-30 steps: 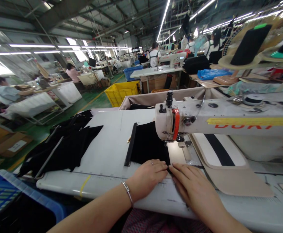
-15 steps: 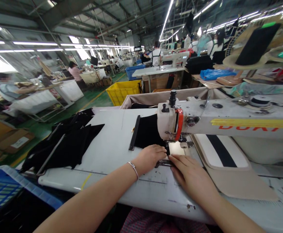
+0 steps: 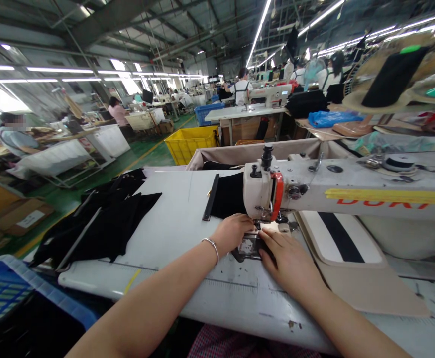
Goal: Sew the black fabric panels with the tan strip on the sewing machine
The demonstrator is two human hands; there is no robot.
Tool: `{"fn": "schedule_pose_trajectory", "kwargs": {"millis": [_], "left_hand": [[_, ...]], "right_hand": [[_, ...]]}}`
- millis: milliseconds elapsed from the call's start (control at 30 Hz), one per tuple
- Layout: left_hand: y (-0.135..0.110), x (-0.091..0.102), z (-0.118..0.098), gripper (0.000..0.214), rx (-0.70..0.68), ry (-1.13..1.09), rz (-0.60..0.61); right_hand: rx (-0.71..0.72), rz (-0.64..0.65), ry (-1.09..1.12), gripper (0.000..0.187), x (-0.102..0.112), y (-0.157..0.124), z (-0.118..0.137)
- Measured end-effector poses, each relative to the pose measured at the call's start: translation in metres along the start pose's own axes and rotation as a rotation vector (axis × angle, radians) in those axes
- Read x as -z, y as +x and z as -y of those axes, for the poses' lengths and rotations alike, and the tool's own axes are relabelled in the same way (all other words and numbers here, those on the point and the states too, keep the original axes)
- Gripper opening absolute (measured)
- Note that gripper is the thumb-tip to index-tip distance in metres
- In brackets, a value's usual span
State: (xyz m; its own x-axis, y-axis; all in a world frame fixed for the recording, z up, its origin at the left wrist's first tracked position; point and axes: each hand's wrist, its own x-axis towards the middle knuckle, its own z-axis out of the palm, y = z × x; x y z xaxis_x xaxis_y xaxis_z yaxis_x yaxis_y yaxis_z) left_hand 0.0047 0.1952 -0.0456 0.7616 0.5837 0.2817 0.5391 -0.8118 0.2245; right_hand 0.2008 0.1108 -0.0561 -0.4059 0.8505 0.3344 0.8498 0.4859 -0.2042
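Observation:
A black fabric piece (image 3: 228,197) lies under the head of a white sewing machine (image 3: 259,191), with a dark strip (image 3: 211,197) along its far left edge. My left hand (image 3: 233,232), a silver bracelet on its wrist, has its fingers closed at the fabric's near edge, left of the needle. The exact grip is partly hidden. On the right of the needle, my right hand (image 3: 288,254) lies with fingers stretched out flat and thumb apart. Between the hands shows a worn metal plate (image 3: 250,245) on the machine bed.
Black fabric pieces (image 3: 105,226) are heaped on the table's left. Beige panels with a black stripe (image 3: 340,237) lie under the machine arm. A blue basket (image 3: 49,288) stands at lower left, a yellow crate (image 3: 191,144) beyond the table. Co-workers sit farther off.
The black fabric has moved away from me and slightly right, under the machine head. Both hands have moved slightly forward with it, and more of the metal plate shows.

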Motion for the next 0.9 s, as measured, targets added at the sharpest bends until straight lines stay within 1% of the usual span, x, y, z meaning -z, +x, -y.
{"fn": "schedule_pose_trajectory", "kwargs": {"millis": [233,500,667,800,900], "left_hand": [[-0.0003,-0.0023,-0.0003,0.018,0.040,-0.019,-0.059],[0.0020,-0.0025,-0.0006,0.018,0.071,-0.011,-0.080],[0.0009,-0.0019,-0.0010,0.017,0.072,-0.011,-0.070],[-0.0019,-0.0040,0.0002,0.018,0.030,-0.039,-0.055],[-0.0022,-0.0059,0.0014,0.022,0.061,-0.055,-0.062]], "right_hand": [[-0.021,-0.025,0.001,0.043,-0.0027,-0.0002,0.0012],[-0.030,-0.024,0.008,0.045,-0.0028,0.0016,0.0013],[-0.026,-0.041,0.016,0.043,-0.0022,-0.0002,0.0029],[-0.021,-0.050,0.010,0.039,0.0006,-0.0031,0.0051],[-0.019,-0.058,0.009,0.041,0.0001,-0.0044,0.0053]]}}
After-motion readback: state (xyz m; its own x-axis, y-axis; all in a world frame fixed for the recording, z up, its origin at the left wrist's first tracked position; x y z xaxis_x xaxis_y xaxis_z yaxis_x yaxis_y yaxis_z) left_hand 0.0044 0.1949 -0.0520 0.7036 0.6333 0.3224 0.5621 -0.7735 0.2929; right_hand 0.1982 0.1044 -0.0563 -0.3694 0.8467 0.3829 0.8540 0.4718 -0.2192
